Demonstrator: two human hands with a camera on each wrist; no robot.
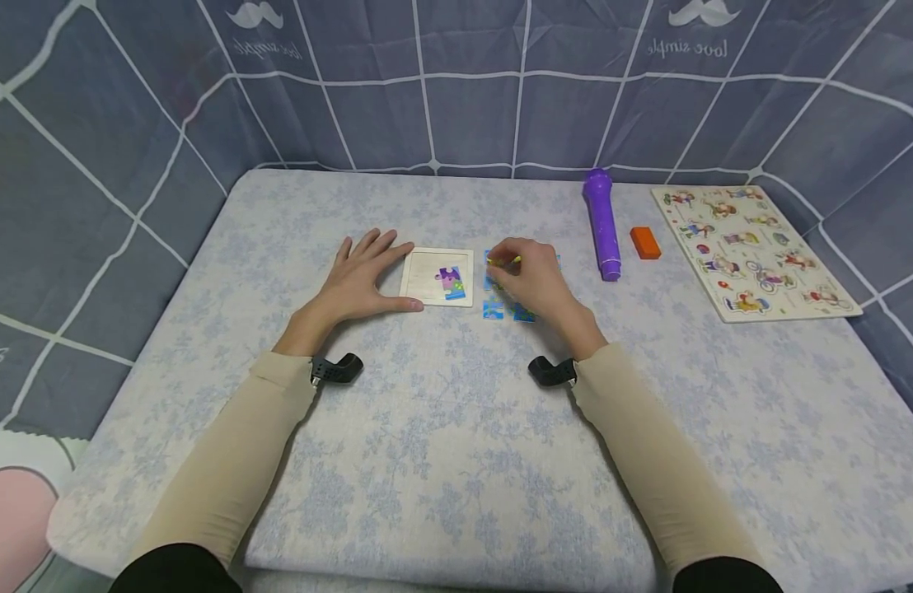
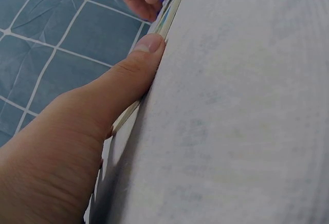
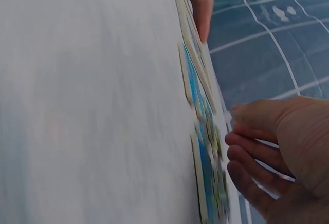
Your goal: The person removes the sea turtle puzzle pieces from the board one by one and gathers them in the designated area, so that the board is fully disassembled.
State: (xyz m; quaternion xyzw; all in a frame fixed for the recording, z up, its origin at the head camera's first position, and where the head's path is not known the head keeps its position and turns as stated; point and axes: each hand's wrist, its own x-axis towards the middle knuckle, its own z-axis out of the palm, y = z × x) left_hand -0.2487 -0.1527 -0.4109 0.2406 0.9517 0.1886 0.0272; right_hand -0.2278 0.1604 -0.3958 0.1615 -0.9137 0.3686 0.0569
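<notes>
A small square wooden puzzle tray [image 1: 469, 276] lies flat on the table, with a few joined purple, green and blue jigsaw pieces [image 1: 451, 282] in its right part. My left hand [image 1: 356, 284] rests at the tray's left side, fingers spread and straight; its thumb touches the near left corner, also seen in the left wrist view. To the right of the tray, my right hand [image 1: 534, 276] pinches a yellow-green puzzle piece [image 1: 516, 260], mostly covered by the fingers. Beneath and around that hand lie loose blue puzzle pieces [image 1: 493, 310], some partly hidden.
A purple tube-shaped object [image 1: 603, 226] lies behind and right of my right hand, next to an orange block [image 1: 645, 243]. Farther right is a large wooden board [image 1: 753, 247] with figure pictures. Grid-patterned fabric [image 1: 471, 107] hangs behind the table [image 1: 442, 461].
</notes>
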